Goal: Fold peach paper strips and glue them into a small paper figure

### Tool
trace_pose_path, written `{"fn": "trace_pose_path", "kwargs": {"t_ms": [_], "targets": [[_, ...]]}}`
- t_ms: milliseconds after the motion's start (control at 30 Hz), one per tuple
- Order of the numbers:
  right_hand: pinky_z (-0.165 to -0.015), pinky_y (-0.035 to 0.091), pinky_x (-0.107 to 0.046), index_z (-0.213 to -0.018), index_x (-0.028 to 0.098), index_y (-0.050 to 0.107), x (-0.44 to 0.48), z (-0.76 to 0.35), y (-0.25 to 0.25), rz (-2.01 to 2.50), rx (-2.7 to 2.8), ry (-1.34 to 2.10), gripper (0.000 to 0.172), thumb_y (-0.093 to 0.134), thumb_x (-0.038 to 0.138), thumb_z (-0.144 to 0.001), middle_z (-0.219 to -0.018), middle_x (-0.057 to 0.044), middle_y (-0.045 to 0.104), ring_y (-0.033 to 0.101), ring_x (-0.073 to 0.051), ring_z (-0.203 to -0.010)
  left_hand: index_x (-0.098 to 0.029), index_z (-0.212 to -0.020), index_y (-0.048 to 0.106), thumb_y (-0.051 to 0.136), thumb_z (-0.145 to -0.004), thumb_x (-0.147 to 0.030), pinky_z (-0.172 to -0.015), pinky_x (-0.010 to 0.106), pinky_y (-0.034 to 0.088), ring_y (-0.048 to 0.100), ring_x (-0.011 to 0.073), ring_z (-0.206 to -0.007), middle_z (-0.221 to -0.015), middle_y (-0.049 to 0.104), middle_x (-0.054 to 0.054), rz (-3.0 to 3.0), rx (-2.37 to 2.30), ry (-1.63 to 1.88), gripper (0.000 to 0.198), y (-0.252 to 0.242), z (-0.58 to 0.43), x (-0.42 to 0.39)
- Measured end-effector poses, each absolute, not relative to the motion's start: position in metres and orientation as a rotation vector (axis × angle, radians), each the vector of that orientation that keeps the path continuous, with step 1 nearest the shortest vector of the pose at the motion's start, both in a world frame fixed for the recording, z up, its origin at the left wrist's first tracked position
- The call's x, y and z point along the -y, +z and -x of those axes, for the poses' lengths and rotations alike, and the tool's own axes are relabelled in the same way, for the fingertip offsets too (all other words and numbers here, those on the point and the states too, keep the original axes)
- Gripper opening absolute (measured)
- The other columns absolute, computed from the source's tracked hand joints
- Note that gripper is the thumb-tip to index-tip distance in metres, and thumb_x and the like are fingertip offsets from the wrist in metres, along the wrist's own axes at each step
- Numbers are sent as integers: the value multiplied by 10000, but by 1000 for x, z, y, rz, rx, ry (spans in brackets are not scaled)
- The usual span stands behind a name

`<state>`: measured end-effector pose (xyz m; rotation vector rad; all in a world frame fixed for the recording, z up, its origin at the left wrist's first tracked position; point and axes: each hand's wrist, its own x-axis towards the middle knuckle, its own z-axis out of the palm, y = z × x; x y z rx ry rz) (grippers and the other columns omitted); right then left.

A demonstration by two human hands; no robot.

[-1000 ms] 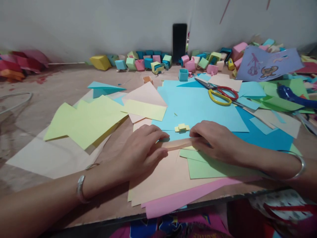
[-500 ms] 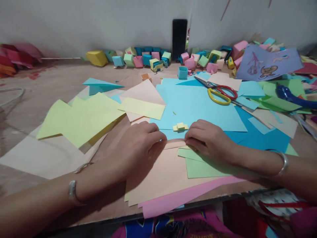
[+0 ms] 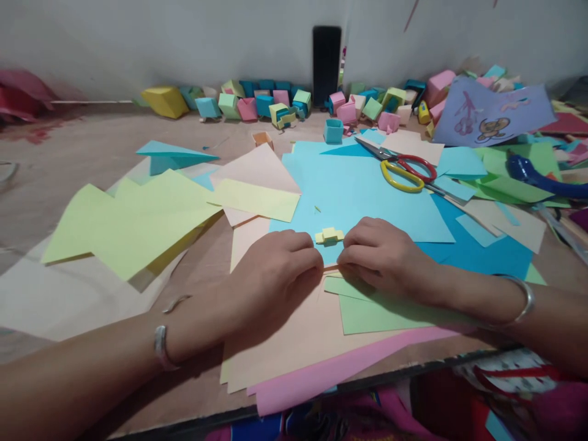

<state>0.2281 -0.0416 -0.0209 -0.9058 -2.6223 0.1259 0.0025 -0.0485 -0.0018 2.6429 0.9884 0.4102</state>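
My left hand [image 3: 285, 263] and my right hand [image 3: 383, 257] pinch a narrow peach paper strip [image 3: 331, 267] between them, low over the table. Only a short piece of the strip shows; my fingers cover the rest. Just beyond it lies a small folded yellow paper piece [image 3: 329, 236], on a light blue sheet [image 3: 367, 202]. Under my left hand spreads a large peach sheet [image 3: 275, 349]. Green paper [image 3: 381, 312] lies below my right hand, with a pink sheet [image 3: 294, 392] sticking out at the table edge.
Scissors [image 3: 404, 171] with red and yellow handles lie at the right. Yellow-green paper [image 3: 138, 220] covers the left side. Several small folded paper boxes [image 3: 264, 104] line the wall beside an upright black phone [image 3: 326, 67]. A blue tool [image 3: 533, 174] rests far right.
My left hand has moved right, closer to my right hand, and less of the peach strip shows between them. The whole view has shifted slightly.
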Motion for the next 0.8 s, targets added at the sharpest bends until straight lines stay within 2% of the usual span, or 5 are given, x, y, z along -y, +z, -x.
{"fn": "trace_pose_path", "kwargs": {"t_ms": [233,433,567,800], "targets": [[-630,210,-332,-736,165,634,42,-237,-6,771,2831,-289,257,462,94,-913,-754,-59,589,398,-181,-756,-151,-751,615,422,-898,-77,-603,302,330,442,159,-694,-773,548,50,-2829,-891,217,254,11,-2,48],[-604,162,-350,-676,167,597,48,-241,3,639,2915,-397,305,436,102,-927,-705,-61,546,356,-182,-700,-144,-800,634,458,-874,-45,-642,308,362,465,176,-723,-800,570,60,-2868,-849,108,215,13,-1,47],[-594,141,-359,-710,166,592,60,-242,2,648,2962,-471,259,439,105,-909,-713,-70,527,357,-188,-689,-137,-822,635,425,-890,-37,-642,306,369,463,177,-732,-811,568,58,-2869,-853,131,243,14,-1,48],[-582,104,-341,-644,173,523,68,-243,5,808,2966,-626,206,518,88,-831,-637,-43,460,341,-186,-647,-129,-816,638,460,-874,-32,-636,299,382,473,172,-733,-816,572,56,-2861,-867,151,210,14,-4,48]]}}
